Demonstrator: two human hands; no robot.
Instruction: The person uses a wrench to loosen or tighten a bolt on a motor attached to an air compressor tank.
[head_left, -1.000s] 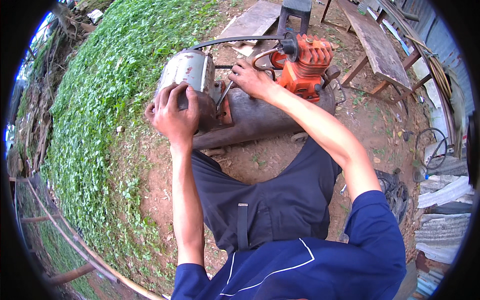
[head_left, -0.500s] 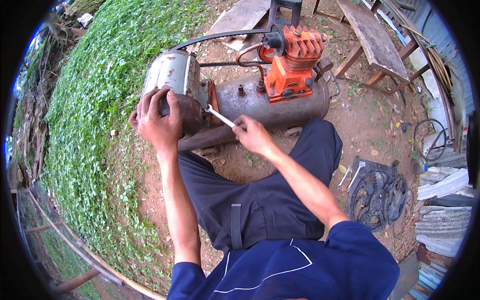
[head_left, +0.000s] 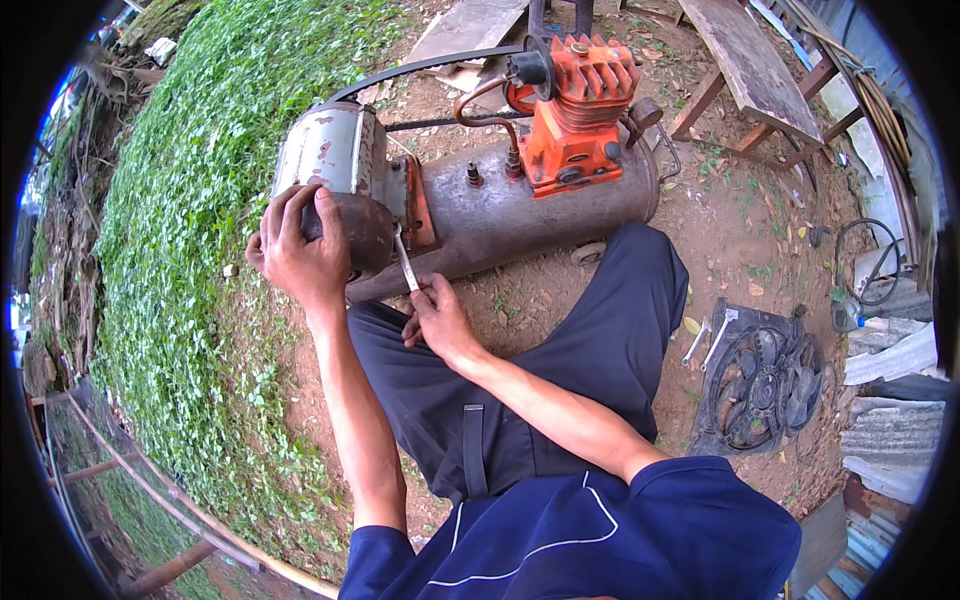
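Note:
A wrench (head_left: 407, 263) is held by its near end in my right hand (head_left: 438, 318), fingers closed round it. Its far end meets the lower right side of a grey, rust-patched electric motor (head_left: 322, 150), beside an orange bracket (head_left: 417, 207); the fastener there is too small to make out. My left hand (head_left: 305, 245) cups the motor's dark, rounded near end, fingers curled over the top. The motor sits at the left of a rusty air tank (head_left: 480, 215). On the tank's right stands an orange finned compressor pump (head_left: 580, 115), linked to the motor by a black belt (head_left: 425, 62).
On the ground to the right lie two more wrenches (head_left: 716, 340) next to a dirty black fan assembly (head_left: 757, 385). A wooden bench (head_left: 755, 75) stands at the far right, with a black hose loop (head_left: 868, 262) nearer. Green plants (head_left: 190, 230) cover the left side.
My right hand has moved left and nearer to me, swinging the wrench's handle to a steeper angle. My left hand keeps its place on the motor. The whole view has shifted slightly.

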